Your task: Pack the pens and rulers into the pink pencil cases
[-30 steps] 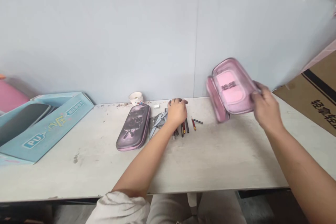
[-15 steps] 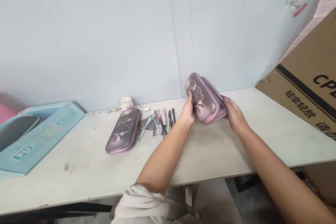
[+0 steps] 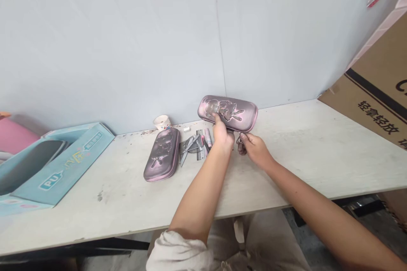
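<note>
A dark pinkish-purple hard pencil case (image 3: 246,112) with an embossed cartoon figure is held above the table. My left hand (image 3: 222,133) is wrapped round its near side, thumb on the lid. My right hand (image 3: 256,148) pinches the zipper pull (image 3: 240,140) at the case's near edge; a small ring shows there, partly hidden by fingers. The case looks closed along the edge I can see. A matching pencil case (image 3: 162,154) lies on the table to the left. Beside it are a set of grey rulers (image 3: 190,146), a pink marker (image 3: 207,137) and several pens, partly behind my left arm.
A paper cup (image 3: 162,123) stands against the wall, with a white eraser (image 3: 186,128) nearby. At the left is an open light-blue box (image 3: 76,161) with a dark case (image 3: 34,163) inside. A large cardboard carton (image 3: 372,89) leans at the right.
The held case has moved left and turned from steeply tilted to nearly level lengthwise. Its lid, which gaped before, is now down. My right hand has gone from its right side to the near edge.
</note>
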`<move>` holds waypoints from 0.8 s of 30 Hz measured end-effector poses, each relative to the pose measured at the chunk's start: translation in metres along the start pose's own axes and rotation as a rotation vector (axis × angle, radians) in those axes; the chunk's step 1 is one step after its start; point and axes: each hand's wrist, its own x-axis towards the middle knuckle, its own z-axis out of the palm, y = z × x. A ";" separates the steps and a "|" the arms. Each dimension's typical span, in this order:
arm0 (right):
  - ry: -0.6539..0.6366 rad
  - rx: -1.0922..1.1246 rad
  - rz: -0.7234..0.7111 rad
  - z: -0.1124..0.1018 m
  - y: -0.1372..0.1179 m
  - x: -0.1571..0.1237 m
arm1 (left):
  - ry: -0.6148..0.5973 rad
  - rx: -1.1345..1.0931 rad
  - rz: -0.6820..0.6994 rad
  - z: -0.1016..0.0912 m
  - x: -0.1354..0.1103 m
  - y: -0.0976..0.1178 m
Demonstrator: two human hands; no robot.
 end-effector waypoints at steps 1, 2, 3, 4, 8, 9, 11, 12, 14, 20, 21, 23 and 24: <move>0.004 -0.063 -0.030 -0.001 0.000 -0.002 | 0.007 0.004 0.017 -0.002 0.002 0.004; 0.005 -0.106 -0.042 -0.002 -0.001 -0.004 | 0.023 0.019 0.036 -0.004 0.005 0.008; 0.003 -0.120 -0.038 -0.003 -0.001 -0.006 | 0.045 0.042 0.054 -0.006 0.007 0.012; 0.000 -0.103 -0.022 -0.003 -0.001 -0.008 | 0.067 0.066 0.066 -0.008 0.009 0.015; -0.016 0.088 0.060 0.003 0.002 -0.005 | 0.060 0.122 0.049 -0.009 0.008 0.017; -0.036 0.130 0.073 0.005 0.003 -0.004 | 0.044 0.135 0.033 -0.008 0.006 0.016; -0.086 0.169 0.081 0.010 0.005 -0.001 | 0.029 0.178 -0.002 -0.006 0.001 0.013; -0.105 0.168 0.076 0.011 0.005 0.000 | 0.032 0.202 -0.020 -0.005 0.000 0.012; -0.112 0.149 0.055 0.012 0.005 0.000 | 0.036 0.241 -0.054 -0.003 -0.002 0.009; -0.164 0.242 0.101 0.001 -0.002 -0.014 | 0.043 0.322 0.081 -0.008 0.008 0.009; -0.149 0.322 0.131 -0.003 -0.004 -0.016 | 0.040 0.378 0.166 -0.010 0.010 0.010; -0.067 0.495 0.196 -0.014 -0.010 -0.020 | -0.010 0.519 0.379 -0.010 0.013 0.012; -0.016 0.558 0.223 -0.022 -0.014 -0.021 | -0.053 0.590 0.483 -0.008 0.012 0.013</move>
